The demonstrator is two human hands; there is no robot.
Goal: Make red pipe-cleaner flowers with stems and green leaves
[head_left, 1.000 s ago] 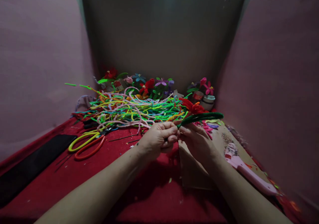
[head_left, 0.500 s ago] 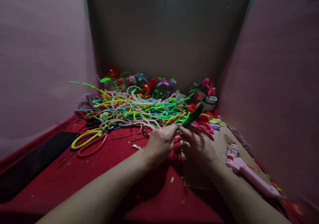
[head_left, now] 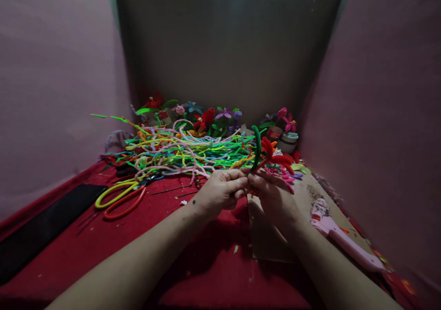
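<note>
My left hand [head_left: 220, 191] and my right hand [head_left: 272, 194] meet over the red cloth [head_left: 144, 250], fingers pinched together on the lower end of a dark green pipe cleaner [head_left: 257, 148]. The green pipe cleaner rises from my fingertips and curves upward. A red pipe-cleaner flower [head_left: 272, 153] sits just right of it, above my right fingers; I cannot tell whether it is joined to the green piece. A big heap of coloured pipe cleaners [head_left: 186, 151] lies just behind my hands.
Finished pipe-cleaner flowers [head_left: 206, 116] line the back wall, with small jars [head_left: 287, 141] at the right. Yellow and orange-handled scissors [head_left: 119, 197] lie left of my hands. A pink glue gun [head_left: 339, 236] rests on cardboard [head_left: 272, 241] at the right. A black strip [head_left: 41, 229] lies far left.
The green pipe cleaner has swung from pointing out to the right to standing nearly upright above my fingertips. Both hands stay pinched at its base in about the same place.
</note>
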